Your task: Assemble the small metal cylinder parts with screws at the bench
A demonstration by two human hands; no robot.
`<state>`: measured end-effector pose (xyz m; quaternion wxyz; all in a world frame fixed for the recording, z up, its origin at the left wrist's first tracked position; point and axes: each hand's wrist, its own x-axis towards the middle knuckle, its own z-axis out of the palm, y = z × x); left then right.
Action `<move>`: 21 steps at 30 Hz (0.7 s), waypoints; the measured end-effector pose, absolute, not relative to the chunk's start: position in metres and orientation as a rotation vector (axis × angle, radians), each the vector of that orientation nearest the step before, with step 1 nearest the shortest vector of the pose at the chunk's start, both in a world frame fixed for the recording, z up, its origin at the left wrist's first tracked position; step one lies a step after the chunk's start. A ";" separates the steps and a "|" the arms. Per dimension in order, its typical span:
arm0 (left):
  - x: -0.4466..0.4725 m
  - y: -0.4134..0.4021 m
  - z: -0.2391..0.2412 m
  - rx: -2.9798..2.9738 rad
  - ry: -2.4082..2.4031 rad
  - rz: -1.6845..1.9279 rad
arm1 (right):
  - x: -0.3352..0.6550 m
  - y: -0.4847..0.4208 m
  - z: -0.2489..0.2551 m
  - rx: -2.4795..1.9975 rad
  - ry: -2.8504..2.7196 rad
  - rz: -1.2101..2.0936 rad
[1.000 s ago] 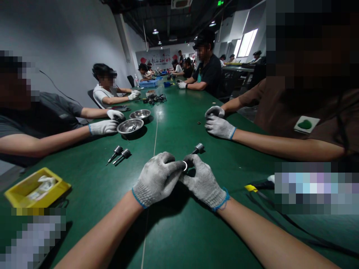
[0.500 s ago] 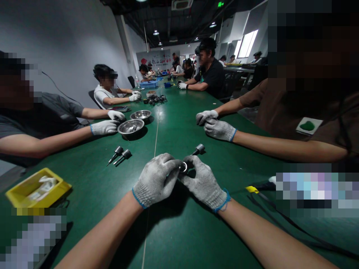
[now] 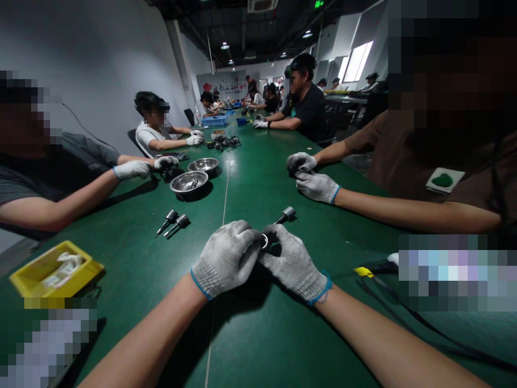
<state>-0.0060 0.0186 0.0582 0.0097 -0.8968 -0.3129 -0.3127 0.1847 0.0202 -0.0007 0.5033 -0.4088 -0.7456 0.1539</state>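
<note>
Both my hands wear grey-white knit gloves with blue cuffs and meet above the green table. A small metal ring-shaped part [image 3: 264, 241] is pinched between them, mostly covered by the fingers. My left hand [image 3: 228, 258] is closed, its thumb and fingertips at the part's left side. From the other side my right hand [image 3: 288, 261] grips it between thumb and forefinger. Just beyond my hands lies a metal tool with a thick round head and a thin shank [image 3: 287, 214]. Two similar metal tools [image 3: 177, 225] lie side by side to the left.
Two steel bowls [image 3: 189, 183] stand further up the green table [image 3: 242, 188], the nearer with small parts inside. A yellow bin [image 3: 24, 275] is at left, a black cable with yellow tape [image 3: 363, 272] at right. Co-workers' gloved hands [image 3: 317, 186] work on both sides.
My hands stay nearly in place, the left fingers now covering slightly more of the ring-shaped part. The left co-worker's hands have drawn back from the bowls; the right co-worker's hands have shifted slightly.
</note>
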 end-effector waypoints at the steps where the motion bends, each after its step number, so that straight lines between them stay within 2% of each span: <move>1: -0.006 0.018 0.059 -2.800 -0.985 -0.984 | 0.185 0.020 0.000 -0.988 -1.808 0.377; 21: -0.007 0.017 0.059 -2.884 -1.004 -1.090 | 0.186 0.020 0.001 -0.998 -1.809 0.383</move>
